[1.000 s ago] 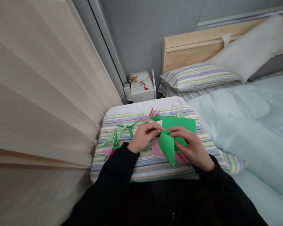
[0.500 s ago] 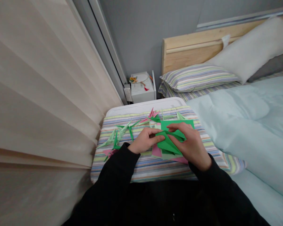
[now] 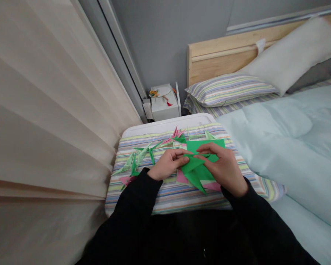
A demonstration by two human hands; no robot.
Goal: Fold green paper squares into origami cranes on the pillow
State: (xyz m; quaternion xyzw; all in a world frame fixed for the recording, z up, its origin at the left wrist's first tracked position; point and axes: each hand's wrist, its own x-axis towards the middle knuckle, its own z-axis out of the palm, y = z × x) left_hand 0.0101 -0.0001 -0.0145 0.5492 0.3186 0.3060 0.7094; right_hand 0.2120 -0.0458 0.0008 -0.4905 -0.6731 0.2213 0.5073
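Note:
A partly folded piece of green origami paper (image 3: 192, 170) is held between my two hands, with one pointed flap hanging toward me. My left hand (image 3: 169, 162) pinches its left edge between thumb and fingers. On the other side, my right hand (image 3: 222, 163) has thumb and forefinger closed on the upper right part. Beneath the folded piece lie a flat green sheet (image 3: 209, 143) and pink paper (image 3: 182, 177). Left of my hands are folded paper cranes (image 3: 143, 154) in light and dark green, and a pink one (image 3: 176, 133) sits farther back.
The papers lie on a striped cloth (image 3: 165, 198) over a white table (image 3: 165, 124). A beige curtain (image 3: 49, 110) hangs close on the left. To the right is a bed with a pale blue quilt (image 3: 298, 136). Behind the table stands a white cabinet (image 3: 165, 108) with small items on top.
The green folded paper has turned and opened a little; its long point now hangs down toward me. Both hands keep hold of it in nearly the same place. The view has shifted slightly.

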